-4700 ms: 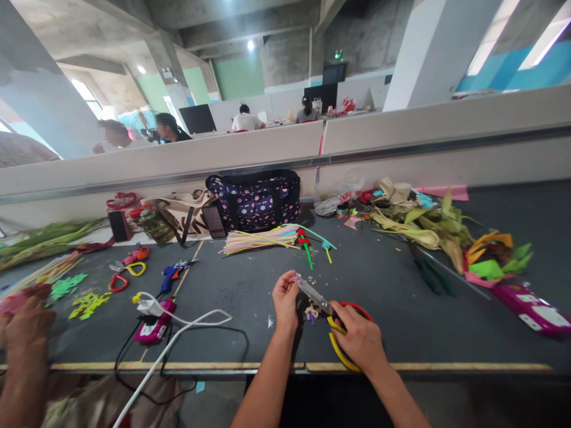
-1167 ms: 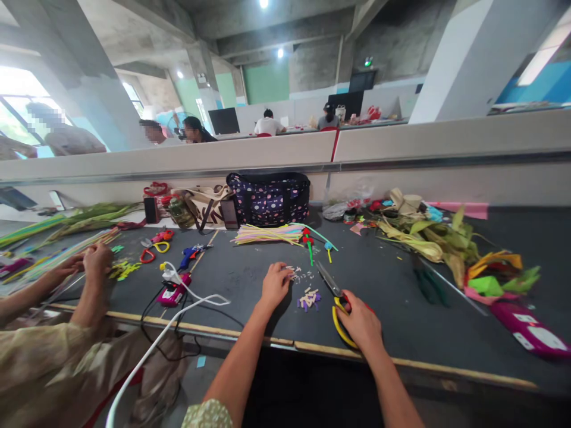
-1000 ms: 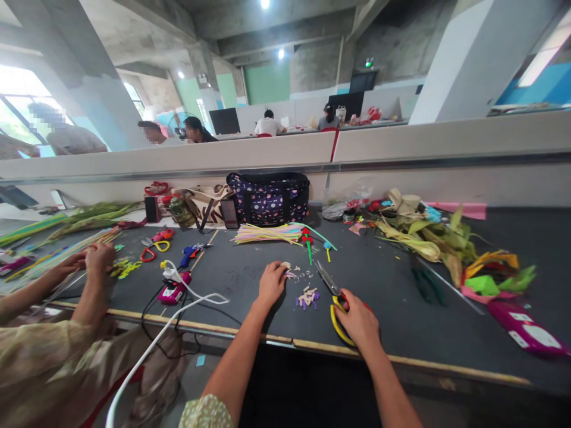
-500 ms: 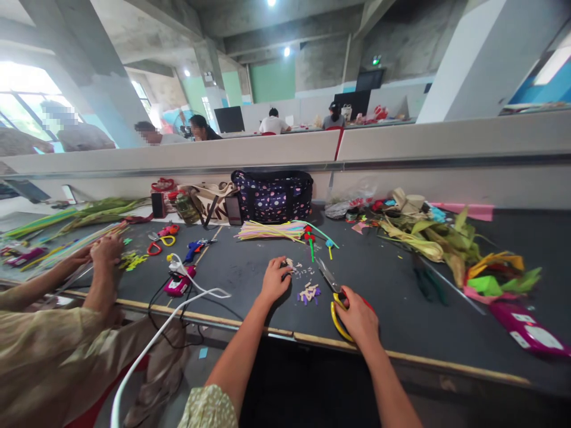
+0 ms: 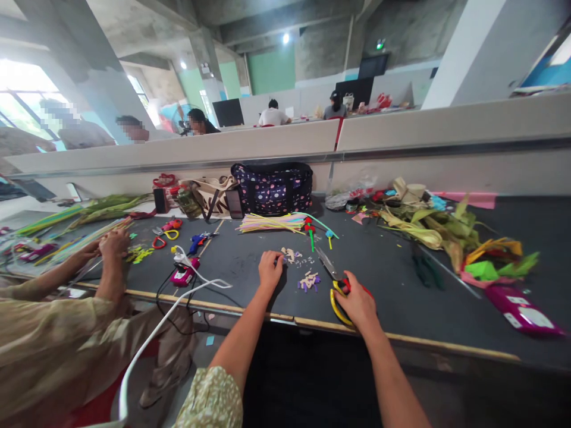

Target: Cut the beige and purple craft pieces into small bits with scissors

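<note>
- The right hand keeps a firm look to its grip, closed around the handles of the scissors, whose blades point away over the bench.
- A heap of beige and purple pieces lies on the bench between the two hands, just left of the scissors.
- The left hand is low at the bench, fingers bent; I cannot tell whether its grip holds anything.
- Just beside its fingertips sits a cluster of beige pieces, pale scraps scattered near it.
- Farther back lies a bundle of pastel sticks.
- Behind that stands a dotted bag.
</note>
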Demonstrator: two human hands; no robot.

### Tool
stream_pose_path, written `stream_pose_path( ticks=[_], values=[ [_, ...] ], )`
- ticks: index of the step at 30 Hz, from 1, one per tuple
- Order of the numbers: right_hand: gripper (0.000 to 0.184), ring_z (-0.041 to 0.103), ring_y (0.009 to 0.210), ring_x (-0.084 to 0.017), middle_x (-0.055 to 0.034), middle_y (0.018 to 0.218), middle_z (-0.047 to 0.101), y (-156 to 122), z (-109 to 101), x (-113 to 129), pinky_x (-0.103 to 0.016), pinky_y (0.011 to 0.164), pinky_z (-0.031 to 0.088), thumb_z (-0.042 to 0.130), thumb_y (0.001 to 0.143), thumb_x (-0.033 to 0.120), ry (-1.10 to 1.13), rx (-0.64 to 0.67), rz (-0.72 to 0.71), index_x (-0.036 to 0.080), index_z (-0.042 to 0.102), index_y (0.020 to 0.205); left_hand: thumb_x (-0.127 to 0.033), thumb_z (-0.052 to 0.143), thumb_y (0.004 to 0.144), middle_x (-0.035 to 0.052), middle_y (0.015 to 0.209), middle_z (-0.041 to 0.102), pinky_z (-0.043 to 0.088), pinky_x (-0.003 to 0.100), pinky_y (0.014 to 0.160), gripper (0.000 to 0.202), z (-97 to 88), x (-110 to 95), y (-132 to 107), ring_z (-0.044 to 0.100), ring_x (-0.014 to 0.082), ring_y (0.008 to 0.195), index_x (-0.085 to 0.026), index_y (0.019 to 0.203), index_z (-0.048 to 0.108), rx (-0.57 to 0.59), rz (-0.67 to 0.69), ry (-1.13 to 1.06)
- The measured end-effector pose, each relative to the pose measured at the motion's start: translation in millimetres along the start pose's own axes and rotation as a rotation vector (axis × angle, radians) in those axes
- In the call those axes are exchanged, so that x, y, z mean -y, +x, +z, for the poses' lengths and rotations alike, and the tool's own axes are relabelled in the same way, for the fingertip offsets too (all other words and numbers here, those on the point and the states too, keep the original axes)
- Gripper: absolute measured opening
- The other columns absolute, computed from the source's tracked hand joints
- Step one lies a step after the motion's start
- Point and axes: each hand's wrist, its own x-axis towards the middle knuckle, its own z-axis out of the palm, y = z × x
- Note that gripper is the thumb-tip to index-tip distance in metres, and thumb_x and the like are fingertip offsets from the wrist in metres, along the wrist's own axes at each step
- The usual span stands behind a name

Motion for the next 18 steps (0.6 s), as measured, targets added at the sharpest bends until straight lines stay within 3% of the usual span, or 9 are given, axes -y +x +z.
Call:
stream_pose_path(
  ticks=[5, 9, 12, 15, 18],
  values=[
    [0.059, 0.062, 0.07, -0.014, -0.0023, 0.092, 0.067, -8, -6, -13, -0.027, 0.07, 0.047, 0.056, 0.073, 0.035, 0.128, -0.05, -0.074, 0.018, 0.046, 0.128, -0.02, 0.052, 0.086, 0.005, 0.081, 0.06, 0.039, 0.031, 0.079, 0.012, -5.1, -10, -3, 0.052, 0.0198, 0.085, -0.021, 0.079, 0.062, 0.067, 0.116, 0.017],
    [0.05, 0.062, 0.069, -0.014, -0.0046, 0.1, 0.067, -25, -9, -13, -0.027, 0.066, 0.046, 0.052, 0.08, 0.036, -0.081, -0.211, -0.243, 0.022, 0.053, 0.127, -0.015, 0.052, 0.085, 0.0059, 0.087, 0.061, 0.039, 0.031, 0.08, 0.015, -3.9, -22, -6, 0.051, 0.0195, 0.089, -0.021, 0.089, 0.065, 0.199, 0.226, -0.022],
    [0.046, 0.062, 0.067, -0.015, -0.004, 0.098, 0.067, -35, -10, -10, -0.026, 0.058, 0.043, 0.05, 0.084, 0.039, -0.239, -0.265, -0.235, 0.026, 0.055, 0.128, -0.017, 0.054, 0.084, 0.0056, 0.087, 0.06, 0.039, 0.031, 0.081, 0.013, 2.5, -32, -7, 0.051, 0.0199, 0.091, -0.022, 0.086, 0.067, 0.31, 0.229, -0.024],
    [0.052, 0.065, 0.082, -0.019, -0.0071, 0.105, 0.067, -40, -7, -9, -0.028, 0.068, 0.048, 0.051, 0.083, 0.044, -0.095, -0.32, -0.174, 0.021, 0.053, 0.13, -0.019, 0.059, 0.081, 0.0048, 0.085, 0.059, 0.039, 0.032, 0.083, 0.009, 11.0, -40, -3, 0.05, 0.0202, 0.092, -0.022, 0.08, 0.067, 0.426, 0.182, -0.008],
    [0.066, 0.065, 0.083, -0.019, -0.0093, 0.105, 0.068, -45, -5, -9, -0.031, 0.074, 0.051, 0.062, 0.074, 0.051, 0.265, -0.317, -0.017, 0.018, 0.05, 0.129, -0.026, 0.066, 0.077, 0.0045, 0.083, 0.059, 0.04, 0.032, 0.082, 0.005, 18.0, -43, 1, 0.051, 0.0214, 0.092, -0.022, 0.078, 0.067, 0.521, 0.111, 0.021]
  ],
)
